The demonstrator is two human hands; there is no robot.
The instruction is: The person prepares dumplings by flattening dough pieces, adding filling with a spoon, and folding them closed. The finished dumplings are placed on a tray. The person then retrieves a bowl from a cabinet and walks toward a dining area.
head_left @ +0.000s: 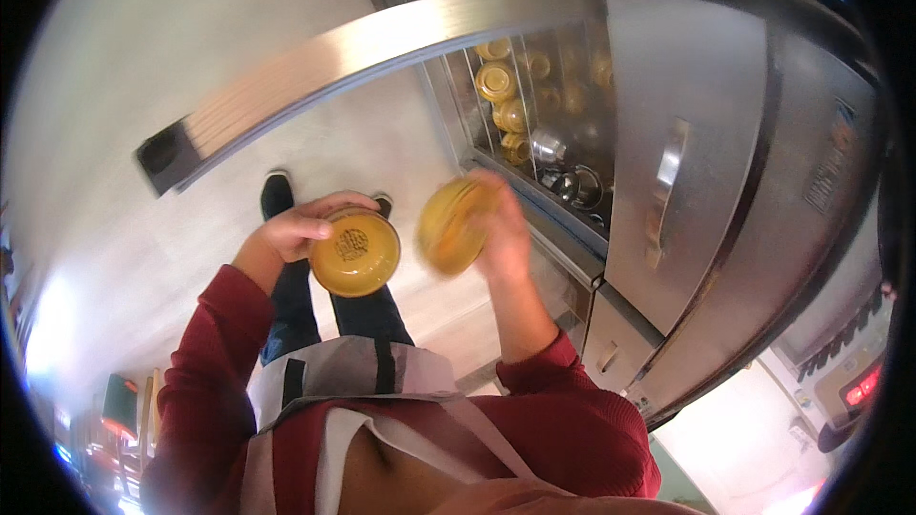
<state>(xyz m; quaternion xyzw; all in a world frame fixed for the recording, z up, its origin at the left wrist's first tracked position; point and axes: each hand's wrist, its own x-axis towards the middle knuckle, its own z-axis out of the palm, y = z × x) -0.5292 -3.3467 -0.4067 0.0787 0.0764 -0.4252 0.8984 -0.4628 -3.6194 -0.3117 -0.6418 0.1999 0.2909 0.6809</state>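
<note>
In my left hand (297, 229) is a glazed yellow bowl (358, 268), my thumb lying over its rim. The bowl's inside faces up and bears a dark printed mark. My right hand (507, 232) grips a second yellow bowl (451, 229), tilted and blurred by motion; a line across it may be a stacked rim, but I cannot tell. A gap separates the two bowls. Just beyond my right hand is an open stainless steel cabinet (526, 200) with more yellow bowls (495, 81) on a wire rack. Shiny metal vessels (572, 182) sit lower in the opening.
The cabinet's metal-edged door (401, 28) stands swung out across the floor in front of me. A closed steel door with a handle (669, 186) is at the right. At the lower right is a white surface (744, 436) beside a device with a red display (864, 386).
</note>
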